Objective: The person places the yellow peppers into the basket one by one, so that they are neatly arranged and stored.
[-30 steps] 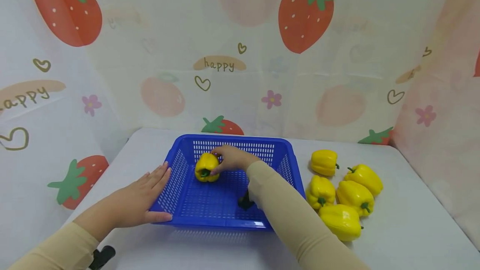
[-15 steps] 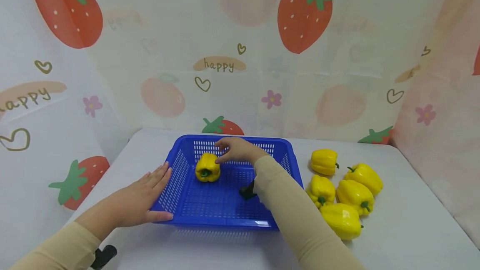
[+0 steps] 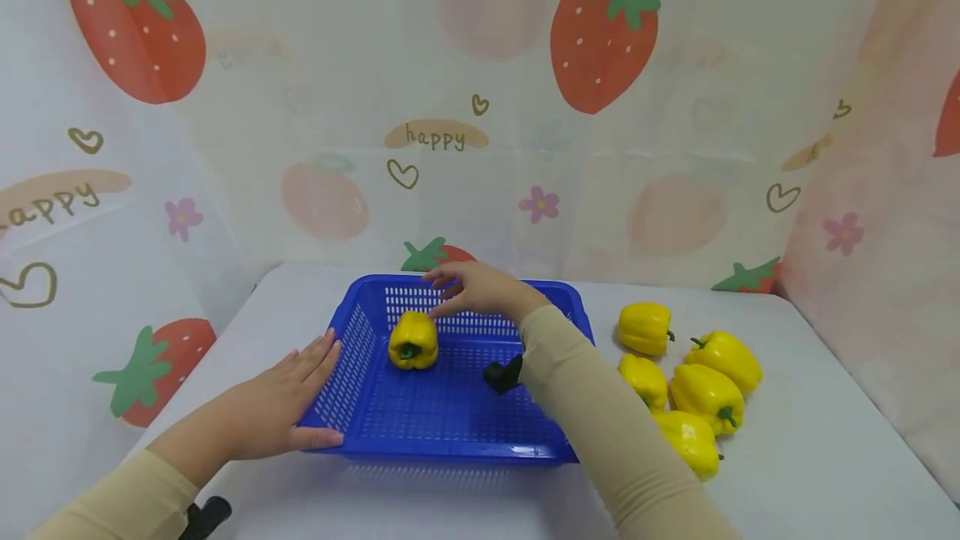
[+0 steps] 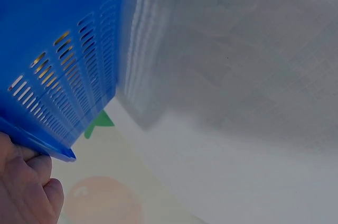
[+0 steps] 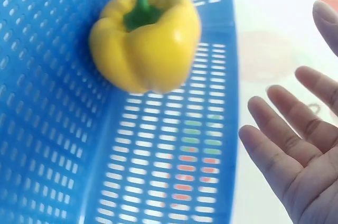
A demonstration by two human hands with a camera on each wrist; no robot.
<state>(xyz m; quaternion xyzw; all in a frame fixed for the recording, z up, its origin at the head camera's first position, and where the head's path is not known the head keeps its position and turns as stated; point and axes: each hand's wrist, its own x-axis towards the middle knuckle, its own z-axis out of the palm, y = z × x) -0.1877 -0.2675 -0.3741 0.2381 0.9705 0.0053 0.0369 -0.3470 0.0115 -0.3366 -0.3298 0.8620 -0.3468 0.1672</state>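
Observation:
One yellow bell pepper (image 3: 413, 341) sits inside the blue plastic basket (image 3: 450, 448), toward its back left, green stem facing the front. My left hand (image 3: 281, 402) rests on the basket's left rim with fingers stretched out; the left wrist view shows fingers (image 4: 37, 174) at that rim. Above the back part of the basket, my right hand (image 3: 483, 288) is raised just right of the pepper and holds nothing. In the right wrist view its fingers (image 5: 285, 137) are spread, apart from the bell pepper (image 5: 148, 42).
Several yellow bell peppers (image 3: 707, 398) lie grouped on the white table (image 3: 817, 440) right of the basket, partly behind the right forearm. Patterned cloth walls (image 3: 465, 190) enclose the table at the back and sides.
My right hand has let go of the bell pepper and moved up and to the right. The pepper stays in the basket, and the left hand keeps its place on the rim.

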